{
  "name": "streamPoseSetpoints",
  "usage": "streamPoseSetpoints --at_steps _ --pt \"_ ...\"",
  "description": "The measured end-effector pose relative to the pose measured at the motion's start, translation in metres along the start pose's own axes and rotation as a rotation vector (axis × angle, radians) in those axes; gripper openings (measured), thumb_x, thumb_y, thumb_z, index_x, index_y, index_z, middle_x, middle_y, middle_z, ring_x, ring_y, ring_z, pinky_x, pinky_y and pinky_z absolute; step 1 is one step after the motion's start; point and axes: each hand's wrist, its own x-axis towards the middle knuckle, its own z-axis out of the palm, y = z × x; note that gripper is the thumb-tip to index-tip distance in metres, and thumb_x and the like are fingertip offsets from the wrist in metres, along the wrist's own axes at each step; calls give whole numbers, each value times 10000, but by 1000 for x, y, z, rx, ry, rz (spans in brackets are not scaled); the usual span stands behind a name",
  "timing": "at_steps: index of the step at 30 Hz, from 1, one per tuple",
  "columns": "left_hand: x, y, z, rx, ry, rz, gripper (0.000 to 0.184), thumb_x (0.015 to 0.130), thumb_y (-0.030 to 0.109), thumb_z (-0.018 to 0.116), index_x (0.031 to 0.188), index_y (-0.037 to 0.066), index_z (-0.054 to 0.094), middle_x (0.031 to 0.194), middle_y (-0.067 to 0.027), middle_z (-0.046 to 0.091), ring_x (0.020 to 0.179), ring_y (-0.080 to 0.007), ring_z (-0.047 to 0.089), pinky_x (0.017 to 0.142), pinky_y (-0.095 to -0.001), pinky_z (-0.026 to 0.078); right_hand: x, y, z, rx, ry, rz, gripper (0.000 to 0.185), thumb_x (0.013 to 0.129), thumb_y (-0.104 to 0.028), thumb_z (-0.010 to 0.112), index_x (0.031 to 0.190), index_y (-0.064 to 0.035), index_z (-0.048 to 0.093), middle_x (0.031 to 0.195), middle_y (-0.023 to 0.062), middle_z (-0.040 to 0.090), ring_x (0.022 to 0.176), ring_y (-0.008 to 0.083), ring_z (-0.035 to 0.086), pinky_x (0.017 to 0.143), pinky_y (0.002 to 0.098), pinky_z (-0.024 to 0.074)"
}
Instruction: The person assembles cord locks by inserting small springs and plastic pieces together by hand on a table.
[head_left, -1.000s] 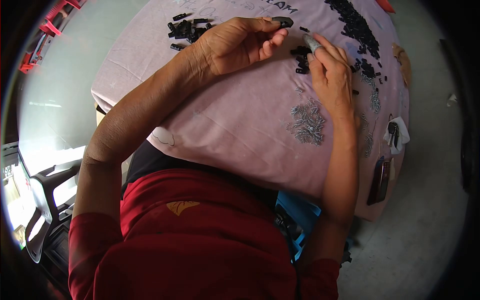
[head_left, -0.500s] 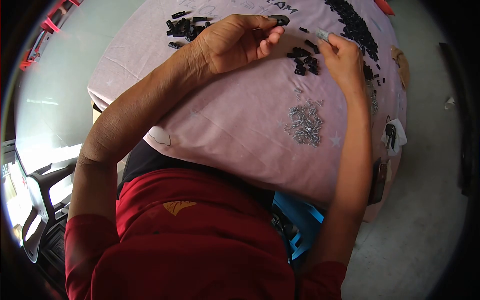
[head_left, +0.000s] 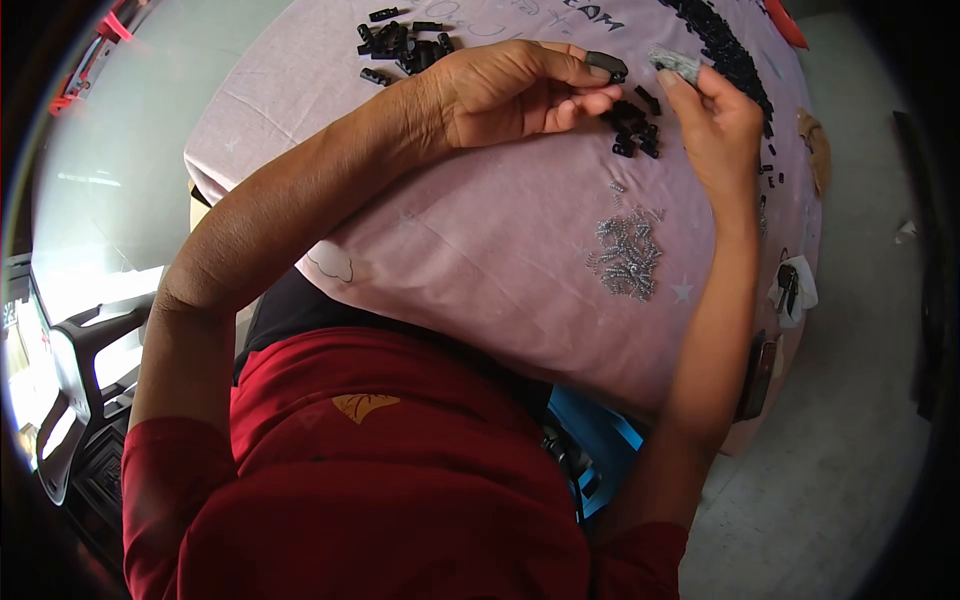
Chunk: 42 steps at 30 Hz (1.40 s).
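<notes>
My left hand (head_left: pixel 525 95) is closed, pinching a small black plastic part (head_left: pixel 606 67) between thumb and forefinger. Across from it, my right hand (head_left: pixel 718 120) is closed on a greyish, translucent piece (head_left: pixel 675 64) whose kind I cannot make out. A short gap separates the two held pieces. Just under them on the cloth lies a small cluster of black parts (head_left: pixel 632 130). Closer to my body is a heap of small metal springs (head_left: pixel 627 258). Another group of black parts (head_left: pixel 402 45) lies beyond my left forearm.
A pink cloth (head_left: pixel 480 240) covers the rounded table. A long pile of small black pieces (head_left: pixel 725 45) runs along the far right. Near the right edge are keys on a white tissue (head_left: pixel 792 288) and a dark phone-like object (head_left: pixel 756 378). A blue stool (head_left: pixel 595 440) stands below.
Both hands have shifted a little in view, and the left hand's black part is now nearer the right hand's grey piece. The whole table view has also shifted slightly right and down.
</notes>
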Motion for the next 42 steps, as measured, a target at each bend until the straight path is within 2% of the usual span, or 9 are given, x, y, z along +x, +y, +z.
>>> streamPoseSetpoints --at_steps 1,4,10,19,28,42 --pt "1 -1 -2 13 -14 -12 118 942 99 604 1038 29 602 1006 -73 691 830 -79 666 639 -164 510 -7 -4 -5 20 -32 20 186 905 -140 644 985 16 706 736 -29 663 630 7 531 548 196 416" --pt "2 -4 0 90 -23 -18 134 941 115 614 1045 31 602 1016 -69 696 842 -76 669 639 -161 508 -30 -18 0 240 -2 132 194 898 -143 662 1030 -13 716 790 -22 679 644 26 536 575 184 438" --pt "2 -6 0 139 -27 -22 163 941 124 618 1066 23 599 1032 -68 692 854 -73 670 650 -153 505 -43 -13 9 425 -42 155 210 897 -144 665 1061 -21 714 823 -21 685 657 20 529 587 178 447" --pt "1 -6 2 193 -36 -5 164 930 111 630 1063 18 606 1031 -62 688 859 -65 667 658 -150 502 -45 -17 7 378 -54 154 197 880 -107 678 1057 -30 720 742 -46 638 611 7 490 541 175 404" --pt "1 -7 1 230 -3 8 147 935 126 630 1046 31 620 996 -50 696 842 -60 660 655 -153 493 -44 -19 0 354 -51 156 198 873 -126 699 1043 -28 721 772 -41 658 631 12 516 561 166 419" --pt "-1 -10 5 403 -8 68 116 932 108 627 1019 34 647 984 -67 705 812 -81 656 667 -168 490 -47 -26 0 244 -112 61 162 873 -36 670 1018 29 698 796 3 675 709 6 552 603 168 448"
